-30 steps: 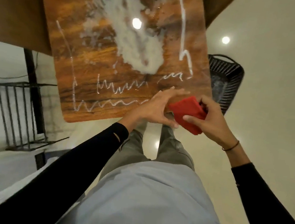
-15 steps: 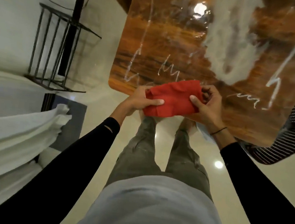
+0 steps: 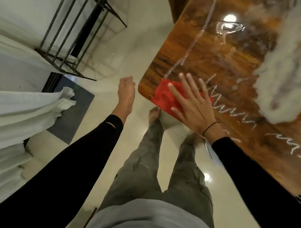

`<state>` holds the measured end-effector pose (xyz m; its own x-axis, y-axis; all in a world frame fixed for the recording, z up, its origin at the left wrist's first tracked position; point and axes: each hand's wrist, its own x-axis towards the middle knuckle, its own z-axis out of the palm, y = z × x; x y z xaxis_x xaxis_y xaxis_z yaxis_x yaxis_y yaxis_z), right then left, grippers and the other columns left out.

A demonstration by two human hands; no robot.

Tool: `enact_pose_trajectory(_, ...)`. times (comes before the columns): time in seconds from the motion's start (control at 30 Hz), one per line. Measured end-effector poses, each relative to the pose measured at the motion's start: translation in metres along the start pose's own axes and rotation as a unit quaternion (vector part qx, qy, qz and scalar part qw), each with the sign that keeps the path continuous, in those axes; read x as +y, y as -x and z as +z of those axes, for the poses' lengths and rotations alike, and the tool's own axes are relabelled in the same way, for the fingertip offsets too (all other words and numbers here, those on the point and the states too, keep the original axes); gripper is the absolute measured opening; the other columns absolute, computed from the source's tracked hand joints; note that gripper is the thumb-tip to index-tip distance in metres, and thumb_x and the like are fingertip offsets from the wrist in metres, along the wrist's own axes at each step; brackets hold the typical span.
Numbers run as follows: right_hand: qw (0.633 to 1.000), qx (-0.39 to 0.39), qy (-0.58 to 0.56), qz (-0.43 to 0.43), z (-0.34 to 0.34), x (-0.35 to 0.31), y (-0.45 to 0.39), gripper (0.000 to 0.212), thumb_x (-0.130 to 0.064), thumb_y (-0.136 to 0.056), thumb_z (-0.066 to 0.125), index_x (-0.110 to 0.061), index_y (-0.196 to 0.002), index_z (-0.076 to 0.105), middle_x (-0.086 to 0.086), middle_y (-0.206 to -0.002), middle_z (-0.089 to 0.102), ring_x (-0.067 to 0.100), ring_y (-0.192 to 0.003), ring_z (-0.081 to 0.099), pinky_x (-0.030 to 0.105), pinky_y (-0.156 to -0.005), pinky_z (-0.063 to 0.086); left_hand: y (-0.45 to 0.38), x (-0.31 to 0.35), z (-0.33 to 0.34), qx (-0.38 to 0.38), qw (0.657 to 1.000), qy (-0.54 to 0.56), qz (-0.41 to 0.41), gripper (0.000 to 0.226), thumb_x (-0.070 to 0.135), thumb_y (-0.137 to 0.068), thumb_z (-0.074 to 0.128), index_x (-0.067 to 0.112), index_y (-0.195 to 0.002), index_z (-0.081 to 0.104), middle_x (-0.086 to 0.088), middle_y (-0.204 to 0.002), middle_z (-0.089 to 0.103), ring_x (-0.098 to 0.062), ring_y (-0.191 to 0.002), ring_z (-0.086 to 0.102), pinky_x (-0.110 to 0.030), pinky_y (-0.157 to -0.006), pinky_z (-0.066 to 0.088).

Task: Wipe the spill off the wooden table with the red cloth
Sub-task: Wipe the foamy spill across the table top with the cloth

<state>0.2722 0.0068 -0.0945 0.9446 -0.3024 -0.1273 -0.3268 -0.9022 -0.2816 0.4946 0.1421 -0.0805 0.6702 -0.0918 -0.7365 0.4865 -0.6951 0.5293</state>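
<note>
Head view: right hand (image 3: 194,104) presses flat, fingers spread, on the soft cloth (image 3: 163,96) at the tabletop's (image 3: 217,65) near-left corner; left hand (image 3: 127,89) hangs relaxed, holding nothing. Limp cloth likely bunches; palm pressure suits.

The cloth (image 3: 163,96) lies on the table's (image 3: 215,65) near corner, under the right hand (image 3: 192,101). The spill (image 3: 291,70) spreads at two o'clock from it. The left hand (image 3: 127,90) hangs at nine o'clock, off the table, above the floor (image 3: 135,42).
</note>
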Motion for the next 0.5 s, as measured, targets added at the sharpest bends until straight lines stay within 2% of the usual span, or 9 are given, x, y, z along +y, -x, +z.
enact_pose_trajectory(0.07, 0.987, -0.055, 0.036, -0.148, 0.013, 0.01, -0.025, 0.078, -0.068, -0.118, 0.025, -0.031, -0.184, 0.007, 0.015, -0.191, -0.001, 0.039, -0.177, 0.004, 0.064, -0.142, 0.007, -0.003, -0.005, 0.0, -0.113, 0.993, 0.021, -0.032, 0.059, 0.05, -0.122, 0.021, 0.014, -0.156, 0.053, -0.006, -0.136, 0.065, -0.026, -0.136, 0.058, -0.048, -0.125, 0.042)
enact_pose_trajectory(0.1, 0.976, -0.071, 0.045, -0.2, 0.02, 0.013, -0.035, 0.076, -0.067, -0.119, 0.021, -0.031, -0.184, 0.006, 0.013, -0.191, -0.001, 0.038, -0.177, 0.003, 0.064, -0.142, 0.007, -0.004, -0.008, 0.001, -0.146, 0.987, 0.047, -0.04, 0.067, 0.056, -0.12, 0.013, 0.016, -0.153, 0.055, -0.004, -0.133, 0.067, -0.026, -0.135, 0.059, -0.047, -0.122, 0.043)
enact_pose_trajectory(0.13, 0.968, -0.077, 0.047, -0.234, 0.026, 0.014, -0.043, 0.074, -0.065, -0.12, 0.019, -0.03, -0.184, 0.006, 0.012, -0.191, 0.001, 0.038, -0.178, 0.003, 0.064, -0.142, 0.007, -0.006, -0.01, 0.003, -0.159, 0.982, 0.082, -0.052, 0.072, 0.061, -0.118, 0.008, 0.019, -0.148, 0.058, -0.002, -0.129, 0.07, -0.026, -0.133, 0.061, -0.046, -0.118, 0.046)
enact_pose_trajectory(0.2, 0.964, -0.079, 0.042, -0.249, 0.034, 0.012, -0.059, 0.072, -0.061, -0.121, 0.017, -0.028, -0.184, 0.007, 0.011, -0.192, 0.003, 0.036, -0.178, 0.003, 0.063, -0.143, 0.007, -0.014, -0.017, 0.006, -0.158, 0.974, 0.143, -0.076, 0.077, 0.067, -0.115, 0.005, 0.023, -0.136, 0.064, 0.001, -0.123, 0.075, -0.025, -0.129, 0.065, -0.043, -0.111, 0.051)
enact_pose_trajectory(0.27, 0.969, -0.077, 0.043, -0.233, 0.036, 0.007, -0.079, 0.071, -0.059, -0.121, 0.017, -0.027, -0.184, 0.008, 0.01, -0.192, 0.004, 0.034, -0.178, 0.004, 0.061, -0.143, 0.005, -0.019, -0.023, 0.004, -0.154, 0.969, 0.171, -0.086, 0.088, 0.072, -0.112, 0.003, 0.017, -0.147, 0.062, -0.005, -0.134, 0.074, -0.026, -0.13, 0.066, -0.044, -0.114, 0.051)
enact_pose_trajectory(0.37, 0.978, -0.058, 0.05, -0.194, 0.029, 0.009, -0.118, 0.069, -0.057, -0.121, 0.017, -0.029, -0.184, 0.012, 0.01, -0.191, 0.01, 0.034, -0.178, 0.007, 0.059, -0.143, 0.005, -0.024, -0.026, -0.003, -0.169, 0.961, 0.194, -0.101, 0.103, 0.079, -0.107, 0.0, 0.009, -0.165, 0.049, -0.015, -0.155, 0.065, -0.032, -0.143, 0.062, -0.048, -0.123, 0.047)
enact_pose_trajectory(0.43, 0.994, -0.021, 0.042, -0.098, 0.019, 0.01, -0.14, 0.068, -0.056, -0.121, 0.018, -0.027, -0.183, 0.016, 0.013, -0.19, 0.014, 0.035, -0.177, 0.01, 0.06, -0.143, 0.008, -0.024, -0.023, -0.007, -0.165, 0.959, 0.203, -0.112, 0.109, 0.082, -0.104, -0.001, 0.007, -0.166, 0.047, -0.016, -0.158, 0.062, -0.035, -0.147, 0.059, -0.05, -0.126, 0.045)
enact_pose_trajectory(0.5, 0.999, 0.01, 0.027, 0.038, 0.012, -0.001, -0.155, 0.069, -0.055, -0.121, 0.019, -0.025, -0.183, 0.017, 0.015, -0.19, 0.011, 0.036, -0.177, 0.009, 0.06, -0.143, 0.01, -0.024, -0.02, -0.009, -0.153, 0.957, 0.213, -0.123, 0.113, 0.085, -0.102, -0.002, 0.006, -0.166, 0.047, -0.016, -0.16, 0.061, -0.036, -0.148, 0.058, -0.05, -0.125, 0.045)
